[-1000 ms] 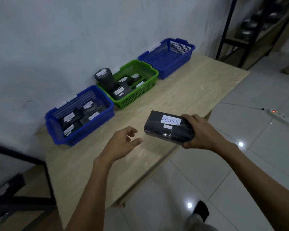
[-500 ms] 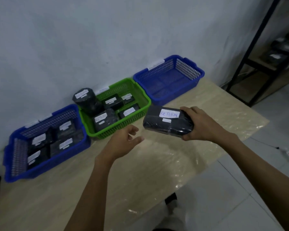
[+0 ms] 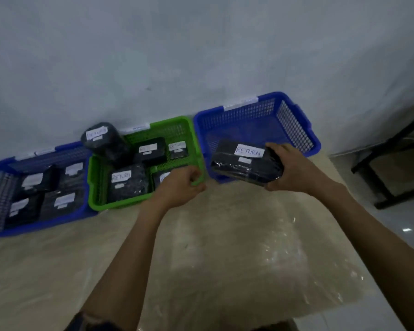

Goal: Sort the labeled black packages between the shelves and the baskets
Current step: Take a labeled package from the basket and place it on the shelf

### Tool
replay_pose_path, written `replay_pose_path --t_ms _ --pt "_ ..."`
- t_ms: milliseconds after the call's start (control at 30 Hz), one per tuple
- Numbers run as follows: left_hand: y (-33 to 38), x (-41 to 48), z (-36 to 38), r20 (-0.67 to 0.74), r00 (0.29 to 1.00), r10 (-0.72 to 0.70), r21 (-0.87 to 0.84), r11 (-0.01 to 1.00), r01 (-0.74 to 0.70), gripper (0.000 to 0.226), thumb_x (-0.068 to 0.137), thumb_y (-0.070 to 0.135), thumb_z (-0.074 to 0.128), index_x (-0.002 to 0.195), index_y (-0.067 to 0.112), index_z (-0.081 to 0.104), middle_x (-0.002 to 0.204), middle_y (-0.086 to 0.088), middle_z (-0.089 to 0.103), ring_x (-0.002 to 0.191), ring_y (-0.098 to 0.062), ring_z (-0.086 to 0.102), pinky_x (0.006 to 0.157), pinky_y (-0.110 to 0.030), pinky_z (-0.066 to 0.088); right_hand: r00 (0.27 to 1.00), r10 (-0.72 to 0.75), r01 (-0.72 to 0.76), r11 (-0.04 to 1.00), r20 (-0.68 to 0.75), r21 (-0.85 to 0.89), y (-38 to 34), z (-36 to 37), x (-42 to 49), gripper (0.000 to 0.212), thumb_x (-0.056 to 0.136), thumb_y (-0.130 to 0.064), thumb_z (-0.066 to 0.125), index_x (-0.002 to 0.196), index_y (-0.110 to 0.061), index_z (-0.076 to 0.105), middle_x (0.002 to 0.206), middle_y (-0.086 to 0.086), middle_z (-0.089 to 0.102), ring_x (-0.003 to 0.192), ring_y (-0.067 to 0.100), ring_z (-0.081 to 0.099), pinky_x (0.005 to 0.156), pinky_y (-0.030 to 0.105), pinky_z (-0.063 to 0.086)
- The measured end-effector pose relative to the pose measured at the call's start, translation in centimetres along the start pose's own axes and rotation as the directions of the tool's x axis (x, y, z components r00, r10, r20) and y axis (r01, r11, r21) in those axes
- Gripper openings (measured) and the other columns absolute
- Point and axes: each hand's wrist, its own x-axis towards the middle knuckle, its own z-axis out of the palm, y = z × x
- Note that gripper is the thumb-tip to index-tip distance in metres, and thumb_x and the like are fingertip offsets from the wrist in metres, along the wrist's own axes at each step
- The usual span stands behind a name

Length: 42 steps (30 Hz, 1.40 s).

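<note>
The green basket (image 3: 98, 201) stands on the desk (image 3: 225, 259) against the wall and holds several black packages (image 3: 127, 182) with white labels, some reading RETURN. A rounder one (image 3: 103, 144) leans at its back left corner. Just right of the green basket, the right hand (image 3: 294, 173) grips the right end of a black package labelled RETURN (image 3: 244, 167), held over the front left part of an otherwise bare blue basket (image 3: 296, 130). The left hand (image 3: 179, 187) is at the green basket's front right corner with its fingers curled; whether it grips the rim I cannot tell. Touching the green basket's left side, another blue basket (image 3: 46, 223) holds more labelled packages.
</note>
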Motion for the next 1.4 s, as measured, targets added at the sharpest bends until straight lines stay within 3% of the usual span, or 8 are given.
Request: replay_pose_path --t_ms 100,267,533,667,767,867,1033,1400 --pt "1.6 2.1 2.1 -0.122 0.991 -0.055 -0.075 0.996 0.046 0.035 0.084 0.035 0.071 0.111 0.014 0.062 0.109 -0.004 0.063 0.102 -0.021 0.059 0.08 -0.03 0.046 0.996 -0.049 0.049 0.999 0.071 0.007 3.0 -0.6 4.0 0.113 0.056 -0.038 0.086 0.147 -0.017 0.023 0.135 0.011 0.04 0.122 0.028 0.043 0.1 0.04 0.043" --pt "2.7 7.0 6.2 -0.414 0.889 -0.197 -0.121 0.98 0.161 0.069 0.084 0.041 0.068 0.14 0.011 0.041 0.14 -0.014 0.043 0.13 -0.029 0.039 0.103 -0.04 0.038 0.978 -0.118 0.124 0.992 0.172 -0.023 6.8 -0.5 10.2 0.112 0.057 -0.036 0.086 0.147 -0.017 0.023 0.136 0.012 0.038 0.122 0.029 0.041 0.098 0.038 0.042" --pt "1.6 13.0 7.7 -0.414 0.848 -0.33 -0.092 0.942 0.322 0.077 0.096 0.025 0.052 0.154 0.015 0.003 0.161 -0.015 -0.003 0.147 -0.033 0.007 0.115 -0.047 0.027 0.938 -0.176 0.182 0.983 0.3 0.007 8.1 1.9 20.1 0.113 0.062 -0.028 0.086 0.15 -0.016 0.016 0.146 0.013 0.023 0.131 0.032 0.031 0.107 0.038 0.034" --pt "0.9 13.3 8.0 -0.388 0.852 -0.351 -0.149 0.936 0.318 0.07 0.099 0.02 0.042 0.153 0.023 -0.002 0.162 -0.007 0.004 0.132 -0.033 0.04 0.083 -0.042 0.048 0.917 -0.19 0.193 0.981 0.351 0.028 8.1 3.8 23.0 0.11 0.069 -0.028 0.082 0.152 -0.021 0.01 0.157 0.013 0.002 0.143 0.032 0.012 0.115 0.044 0.023" --pt "1.1 13.3 8.0 -0.397 0.845 -0.358 -0.17 0.934 0.315 0.07 0.1 0.019 0.04 0.153 0.025 -0.004 0.159 -0.008 0.014 0.1 -0.031 0.057 0.065 -0.034 0.046 0.956 -0.197 0.222 0.97 0.215 -0.097 8.0 5.4 23.3 0.093 0.074 -0.027 0.078 0.149 -0.026 0.022 0.158 0.016 -0.003 0.145 0.038 0.003 0.112 0.064 0.015" --pt "0.7 13.5 8.1 -0.427 0.842 -0.331 -0.182 0.943 0.279 0.075 0.098 0.016 0.041 0.152 0.027 -0.011 0.156 -0.011 0.023 0.072 -0.022 0.051 0.049 -0.025 0.033 0.981 -0.192 0.192 0.977 0.017 -0.094 7.3 7.2 22.1 0.066 0.082 -0.022 0.07 0.141 -0.022 0.042 0.157 0.017 0.012 0.142 0.041 0.016 0.105 0.062 0.032" --pt "0.6 13.5 8.0 -0.41 0.855 -0.318 -0.13 0.948 0.29 0.072 0.098 0.017 0.041 0.153 0.023 -0.005 0.155 -0.011 0.023 0.07 -0.021 0.048 0.054 -0.03 0.038 0.979 -0.199 0.198 0.98 -0.042 -0.027 6.2 8.7 22.6 0.05 0.088 -0.012 0.061 0.137 -0.014 0.049 0.153 0.019 0.025 0.141 0.045 0.015 0.104 0.059 0.035" --pt "0.4 13.6 8.2 -0.427 0.855 -0.295 -0.09 0.955 0.284 0.072 0.098 0.018 0.041 0.153 0.021 -0.006 0.152 -0.011 0.026 0.072 -0.02 0.047 0.055 -0.031 0.037 0.995 -0.098 0.094 0.99 -0.027 -0.104 5.1 9.1 22.7 0.059 0.088 -0.033 0.064 0.141 -0.019 0.042 0.156 0.015 0.019 0.142 0.043 0.012 0.1 0.06 0.038"
